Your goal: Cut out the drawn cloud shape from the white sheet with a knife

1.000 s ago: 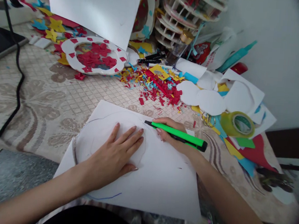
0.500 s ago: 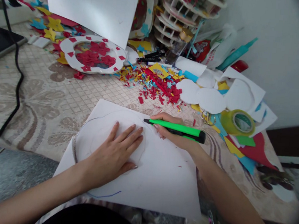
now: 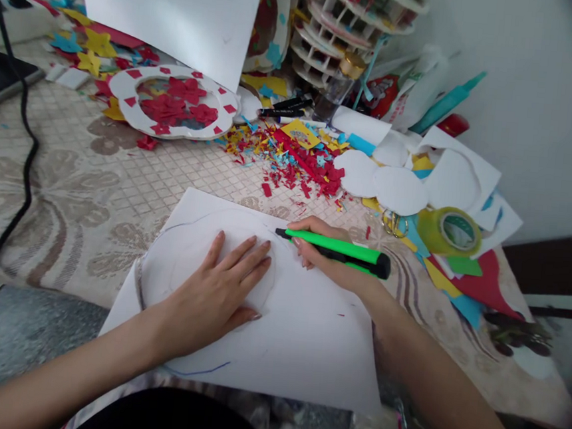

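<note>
A white sheet (image 3: 314, 350) lies at the table's front edge and overhangs it. A curved outline is drawn and partly cut on it, with a gap along its left side and a blue line near the bottom. My left hand (image 3: 217, 285) presses flat on the sheet inside the outline, fingers spread. In my right hand (image 3: 320, 247) is a green and black utility knife (image 3: 343, 247), gripped like a pen. Its dark tip points left and rests on or just above the outline's upper right; the blade itself is too small to make out.
Behind the sheet are paper scraps (image 3: 310, 170), a white frame with red pieces (image 3: 118, 103) and markers (image 3: 285, 113). Tape (image 3: 427, 230), metal rings (image 3: 394, 224) and white cutouts (image 3: 401, 191) lie right. A black cable (image 3: 26, 172) and phone (image 3: 2, 79) are left.
The whole view has shifted slightly, so the table's things appear a little further left. The knife tip has moved a little to the right along the outline; my left hand stays flat.
</note>
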Demonstrator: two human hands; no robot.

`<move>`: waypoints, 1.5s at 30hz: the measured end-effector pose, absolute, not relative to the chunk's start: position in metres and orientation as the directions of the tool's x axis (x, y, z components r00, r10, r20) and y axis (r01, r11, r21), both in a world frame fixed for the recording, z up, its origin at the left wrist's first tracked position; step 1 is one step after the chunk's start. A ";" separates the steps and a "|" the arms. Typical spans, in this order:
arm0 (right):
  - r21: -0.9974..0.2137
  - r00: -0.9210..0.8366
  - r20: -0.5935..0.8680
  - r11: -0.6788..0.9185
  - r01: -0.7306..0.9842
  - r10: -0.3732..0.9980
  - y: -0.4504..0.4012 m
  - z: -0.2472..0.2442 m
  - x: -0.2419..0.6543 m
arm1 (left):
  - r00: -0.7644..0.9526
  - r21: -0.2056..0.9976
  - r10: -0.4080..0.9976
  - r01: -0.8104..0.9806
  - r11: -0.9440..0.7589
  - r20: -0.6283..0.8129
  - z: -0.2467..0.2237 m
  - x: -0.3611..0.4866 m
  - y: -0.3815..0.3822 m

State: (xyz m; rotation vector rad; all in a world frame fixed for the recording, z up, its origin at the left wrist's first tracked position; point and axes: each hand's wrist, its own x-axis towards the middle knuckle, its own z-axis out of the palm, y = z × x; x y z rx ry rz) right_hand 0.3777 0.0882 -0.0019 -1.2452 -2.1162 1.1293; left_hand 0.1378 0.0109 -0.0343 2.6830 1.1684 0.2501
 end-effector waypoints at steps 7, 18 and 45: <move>-0.839 -0.531 -0.008 0.283 0.465 0.848 0.089 -0.006 0.381 | 0.683 0.240 0.728 0.698 -0.674 0.058 -0.033 0.139 0.011; -0.849 -0.472 0.079 0.308 0.429 0.878 0.075 -0.018 0.389 | 0.687 0.235 0.725 0.698 -0.677 0.048 -0.032 0.138 0.012; -0.984 -0.171 0.008 0.038 0.171 0.985 0.059 -0.034 0.390 | 0.723 0.216 0.684 0.656 -0.723 0.097 -0.030 0.136 0.009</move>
